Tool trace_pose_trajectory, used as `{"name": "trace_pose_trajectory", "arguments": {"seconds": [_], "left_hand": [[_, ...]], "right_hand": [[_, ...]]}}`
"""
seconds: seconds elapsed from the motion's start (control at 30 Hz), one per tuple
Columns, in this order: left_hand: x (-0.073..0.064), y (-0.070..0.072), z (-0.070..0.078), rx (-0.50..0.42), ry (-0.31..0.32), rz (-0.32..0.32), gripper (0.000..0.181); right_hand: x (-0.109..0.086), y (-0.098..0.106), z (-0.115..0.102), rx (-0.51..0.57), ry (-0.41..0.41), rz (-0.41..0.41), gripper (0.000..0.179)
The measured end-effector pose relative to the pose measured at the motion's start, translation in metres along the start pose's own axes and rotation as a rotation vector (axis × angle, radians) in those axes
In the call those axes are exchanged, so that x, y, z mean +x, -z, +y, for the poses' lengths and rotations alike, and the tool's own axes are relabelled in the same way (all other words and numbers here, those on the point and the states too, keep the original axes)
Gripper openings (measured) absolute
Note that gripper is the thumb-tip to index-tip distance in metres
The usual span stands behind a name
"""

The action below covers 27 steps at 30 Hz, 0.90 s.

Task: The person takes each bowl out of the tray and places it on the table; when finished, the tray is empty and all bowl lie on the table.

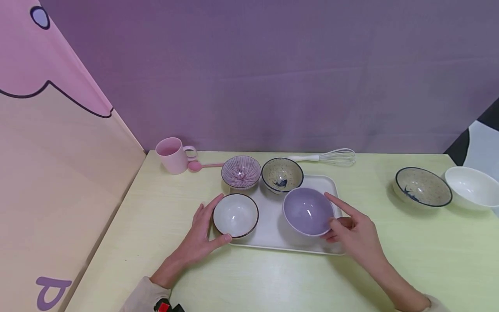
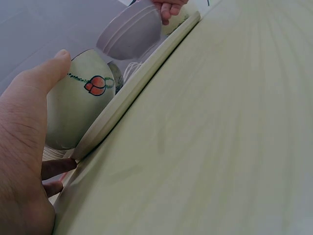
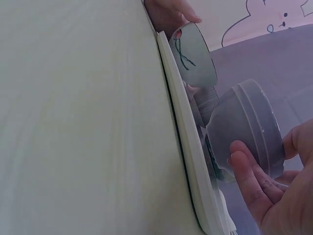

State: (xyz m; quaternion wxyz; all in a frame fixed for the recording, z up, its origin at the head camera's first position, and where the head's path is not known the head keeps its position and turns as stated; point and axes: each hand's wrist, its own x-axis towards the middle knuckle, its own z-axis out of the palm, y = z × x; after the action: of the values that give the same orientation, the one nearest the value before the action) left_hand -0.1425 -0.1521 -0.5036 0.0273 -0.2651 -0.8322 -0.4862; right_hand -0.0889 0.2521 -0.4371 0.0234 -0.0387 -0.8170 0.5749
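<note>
My left hand [image 1: 201, 234] is around the left side of a white bowl with a dark brown rim [image 1: 236, 215], thumb at its near edge. In the left wrist view this bowl [image 2: 80, 105] shows a red painted motif on its outside. My right hand [image 1: 356, 234] grips a glossy purple bowl [image 1: 308, 211] by its right side. The right wrist view shows the purple bowl [image 3: 247, 129] tilted and raised off the white tray [image 1: 269, 221], its lower wall against my fingers [image 3: 252, 181]. The white bowl is at the tray's left end.
A purple-striped bowl [image 1: 241, 172] and a speckled bowl [image 1: 282, 174] are at the tray's back edge. Behind are a pink mug [image 1: 173, 156], pink spoon [image 1: 202, 165] and white whisk [image 1: 331, 157]. At right, another speckled bowl [image 1: 422, 187] touches or overlaps a white bowl [image 1: 473, 188].
</note>
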Motion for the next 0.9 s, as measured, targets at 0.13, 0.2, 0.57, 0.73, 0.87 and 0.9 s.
{"name": "trace_pose_trajectory", "arguments": {"seconds": [0.13, 0.2, 0.57, 0.73, 0.87, 0.9], "left_hand": [[0.0, 0.0, 0.0, -0.003, -0.001, 0.0, 0.103], [0.0, 0.0, 0.0, -0.003, 0.001, 0.0, 0.103], [0.0, 0.0, 0.001, -0.005, 0.005, -0.004, 0.103], [0.001, 0.0, 0.0, -0.001, 0.001, -0.003, 0.103], [0.0, 0.0, 0.0, 0.001, -0.005, 0.0, 0.103], [0.0, 0.0, 0.0, 0.001, -0.006, 0.0, 0.103]], "right_hand": [[-0.001, 0.013, 0.002, -0.011, 0.015, 0.027, 0.064], [-0.002, 0.019, 0.003, -0.007, 0.024, 0.034, 0.064], [-0.004, 0.049, 0.011, 0.018, 0.009, 0.098, 0.065], [-0.006, 0.063, 0.018, 0.028, 0.031, 0.137, 0.065], [-0.007, 0.072, 0.023, 0.067, 0.032, 0.151, 0.065], [-0.008, 0.074, 0.025, 0.092, 0.029, 0.156, 0.065]]}}
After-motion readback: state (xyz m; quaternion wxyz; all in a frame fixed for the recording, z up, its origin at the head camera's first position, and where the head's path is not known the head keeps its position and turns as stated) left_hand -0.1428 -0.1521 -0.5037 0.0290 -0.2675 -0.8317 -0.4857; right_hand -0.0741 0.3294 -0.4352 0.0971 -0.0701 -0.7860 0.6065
